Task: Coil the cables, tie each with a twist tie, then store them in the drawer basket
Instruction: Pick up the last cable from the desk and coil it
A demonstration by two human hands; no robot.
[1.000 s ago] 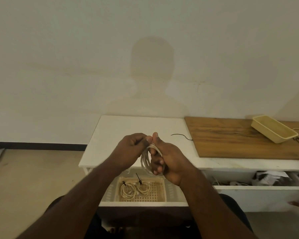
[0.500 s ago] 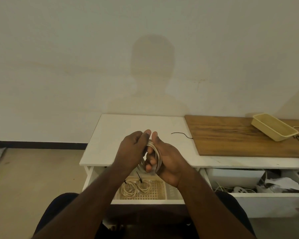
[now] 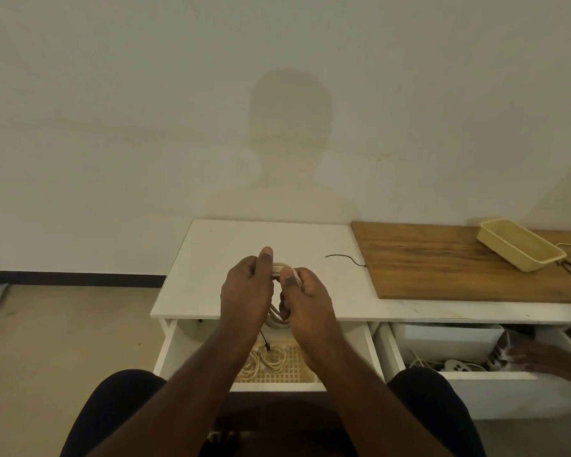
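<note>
Okay, both hands, left hand (image 3: pixel 244 291) and right hand (image 3: pixel 305 296), grip the coiled cable (image 3: pixel 279 319); we'd pinch it tight before grabbing the twist tie (image 3: pixel 345 259).

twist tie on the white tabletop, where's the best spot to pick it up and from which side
Take the black twist tie near its middle, pinching from straight above with the fingers of one hand. It lies flat and loose on the white tabletop, thin and slightly wavy, so there is no edge to slide under. Its right end lies at the wooden board, so the left and middle parts look freer. Both hands currently hold the coiled cable.
</note>
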